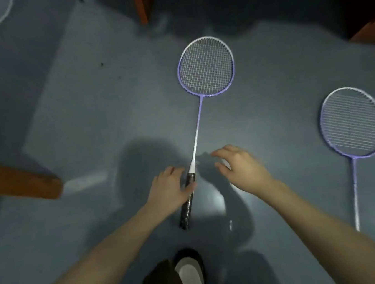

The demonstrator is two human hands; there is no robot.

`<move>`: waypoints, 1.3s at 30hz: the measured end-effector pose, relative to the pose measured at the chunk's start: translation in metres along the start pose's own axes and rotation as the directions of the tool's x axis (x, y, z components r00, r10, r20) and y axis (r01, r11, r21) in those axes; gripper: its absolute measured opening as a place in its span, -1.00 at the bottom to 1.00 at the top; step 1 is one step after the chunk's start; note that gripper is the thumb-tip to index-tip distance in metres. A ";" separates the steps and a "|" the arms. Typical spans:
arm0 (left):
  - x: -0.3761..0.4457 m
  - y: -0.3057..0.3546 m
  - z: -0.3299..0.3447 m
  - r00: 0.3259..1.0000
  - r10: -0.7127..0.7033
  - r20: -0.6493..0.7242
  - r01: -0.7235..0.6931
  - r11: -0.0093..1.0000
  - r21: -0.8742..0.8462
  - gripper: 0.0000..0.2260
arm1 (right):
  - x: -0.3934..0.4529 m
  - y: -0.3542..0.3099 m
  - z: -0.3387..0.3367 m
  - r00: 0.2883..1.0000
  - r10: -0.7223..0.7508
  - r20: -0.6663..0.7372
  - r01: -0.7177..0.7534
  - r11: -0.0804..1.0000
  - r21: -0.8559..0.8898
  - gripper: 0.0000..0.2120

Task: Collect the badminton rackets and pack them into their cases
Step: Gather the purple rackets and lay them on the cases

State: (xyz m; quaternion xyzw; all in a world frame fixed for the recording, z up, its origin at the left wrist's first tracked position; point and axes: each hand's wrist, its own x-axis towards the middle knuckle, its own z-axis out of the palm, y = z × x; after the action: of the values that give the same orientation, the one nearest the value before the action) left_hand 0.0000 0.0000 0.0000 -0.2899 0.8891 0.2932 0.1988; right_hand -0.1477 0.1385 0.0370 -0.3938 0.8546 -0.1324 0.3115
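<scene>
Both hands reach down over the grey floor. The left hand lies on the black grip of the near racket; its thumb presses the grip's side, but whether the fingers are curled round it cannot be told from above. The right hand hovers just right of that handle, fingers spread and loosely bent, holding nothing.

That racket lies flat, head pointing far, grip near, between the two hands. A second racket lies flat well to the right, its shaft running near toward the frame's edge. No case shows in the view.

By the look of it, collecting is the step in hand and packing has not begun. The next move seems to call for the left hand to close firmly round the grip and lift the first racket, while the right hand swings out to the second racket's shaft. The cases would then need finding.
</scene>
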 end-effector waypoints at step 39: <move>0.007 0.197 0.191 0.896 0.339 -0.287 -0.426 0.840 -0.336 -0.56 | -0.181 0.293 0.121 0.599 0.749 -0.283 -0.739 0.653 0.166 -0.29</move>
State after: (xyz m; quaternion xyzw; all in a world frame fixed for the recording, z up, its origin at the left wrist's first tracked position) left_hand -0.0946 0.2487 -0.0664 -0.1692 0.8688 0.4648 -0.0234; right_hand -0.1543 0.4694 -0.1168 0.0303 0.9774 -0.0673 0.1980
